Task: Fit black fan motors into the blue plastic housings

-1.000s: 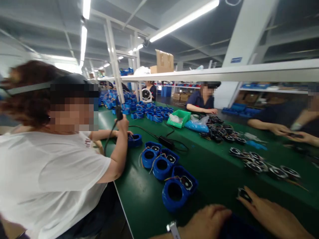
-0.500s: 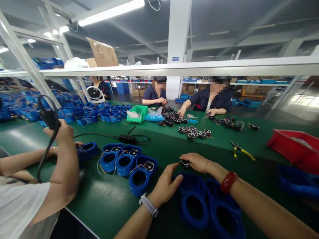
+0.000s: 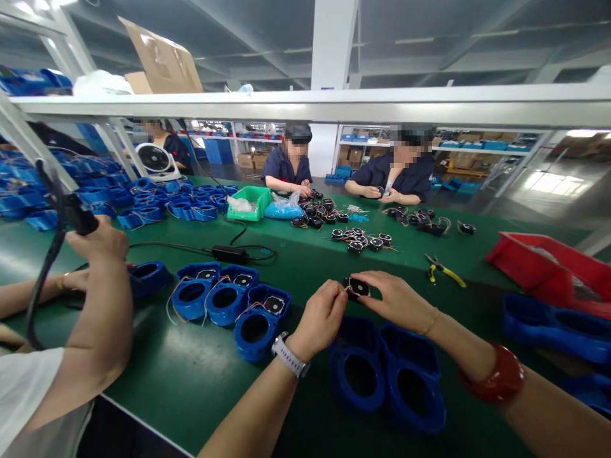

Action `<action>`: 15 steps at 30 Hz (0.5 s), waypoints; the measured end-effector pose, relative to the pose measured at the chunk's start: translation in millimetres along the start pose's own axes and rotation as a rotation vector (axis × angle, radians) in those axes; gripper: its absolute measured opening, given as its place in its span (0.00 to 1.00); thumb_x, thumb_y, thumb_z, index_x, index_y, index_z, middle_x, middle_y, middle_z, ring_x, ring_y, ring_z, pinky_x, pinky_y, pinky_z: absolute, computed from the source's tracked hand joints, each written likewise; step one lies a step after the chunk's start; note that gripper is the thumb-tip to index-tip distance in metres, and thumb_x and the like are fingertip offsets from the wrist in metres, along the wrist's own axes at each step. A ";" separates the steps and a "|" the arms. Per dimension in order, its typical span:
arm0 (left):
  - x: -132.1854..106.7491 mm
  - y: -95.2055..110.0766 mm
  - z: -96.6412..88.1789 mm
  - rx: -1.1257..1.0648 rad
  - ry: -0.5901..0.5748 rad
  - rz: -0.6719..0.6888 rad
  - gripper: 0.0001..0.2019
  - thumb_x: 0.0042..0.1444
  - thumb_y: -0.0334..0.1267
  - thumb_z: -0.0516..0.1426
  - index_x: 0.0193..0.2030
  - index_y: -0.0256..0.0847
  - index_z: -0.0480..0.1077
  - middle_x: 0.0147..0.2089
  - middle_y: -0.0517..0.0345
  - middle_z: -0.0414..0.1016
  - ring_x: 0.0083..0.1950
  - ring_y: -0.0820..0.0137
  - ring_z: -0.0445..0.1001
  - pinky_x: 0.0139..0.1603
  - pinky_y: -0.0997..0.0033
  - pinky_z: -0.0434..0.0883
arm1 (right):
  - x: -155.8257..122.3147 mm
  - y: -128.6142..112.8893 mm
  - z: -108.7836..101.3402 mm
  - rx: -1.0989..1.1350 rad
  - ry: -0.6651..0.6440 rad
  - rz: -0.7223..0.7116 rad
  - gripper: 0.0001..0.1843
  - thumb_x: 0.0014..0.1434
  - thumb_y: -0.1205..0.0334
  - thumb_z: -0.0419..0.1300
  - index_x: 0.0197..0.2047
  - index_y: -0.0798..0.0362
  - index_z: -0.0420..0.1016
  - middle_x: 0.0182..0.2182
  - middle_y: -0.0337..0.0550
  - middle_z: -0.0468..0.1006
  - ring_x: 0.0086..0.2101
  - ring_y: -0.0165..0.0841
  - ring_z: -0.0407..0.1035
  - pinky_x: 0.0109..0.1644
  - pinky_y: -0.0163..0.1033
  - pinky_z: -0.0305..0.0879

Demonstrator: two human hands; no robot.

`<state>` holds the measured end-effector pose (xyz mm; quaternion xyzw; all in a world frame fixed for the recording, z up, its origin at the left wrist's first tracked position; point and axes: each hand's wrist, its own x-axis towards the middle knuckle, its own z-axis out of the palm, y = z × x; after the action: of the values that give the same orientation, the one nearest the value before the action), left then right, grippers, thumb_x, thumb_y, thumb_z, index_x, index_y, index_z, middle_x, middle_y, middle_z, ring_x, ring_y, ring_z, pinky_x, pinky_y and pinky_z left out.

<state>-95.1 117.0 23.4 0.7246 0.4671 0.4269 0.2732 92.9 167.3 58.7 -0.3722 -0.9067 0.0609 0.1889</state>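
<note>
My right hand holds a small black motor with a silver-edged face, gripped between thumb and fingers just above the table. At its left side my left hand is closed, fingertips pinching the motor's thin wires. Below the hands lie two blue plastic housings, side by side, each with a large round opening and no motor visible inside. To the left, three more blue housings stand in a row, each with a black motor and loose wires in its upper part.
On the green table lie pliers, a pile of motors, a green bin and a black cable adapter. A red bin stands right. A co-worker's arm holds a black corded tool at left; other people sit opposite.
My right hand has lifted the motor and turned its face into view. My left hand has moved up to it and closed on its wires. The view has shifted slightly.
</note>
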 end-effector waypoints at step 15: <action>-76.6 -4.5 2.1 0.207 -0.315 0.154 0.10 0.63 0.31 0.44 0.39 0.40 0.66 0.56 0.52 0.70 0.64 0.63 0.61 0.65 0.55 0.58 | -63.8 -13.8 35.1 0.161 -0.186 0.041 0.20 0.62 0.66 0.57 0.58 0.53 0.67 0.54 0.49 0.69 0.52 0.39 0.64 0.58 0.47 0.62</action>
<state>-110.5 49.2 -9.0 0.8403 0.4031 0.2776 0.2334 111.8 113.9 10.9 -0.3673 -0.9046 0.1716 0.1319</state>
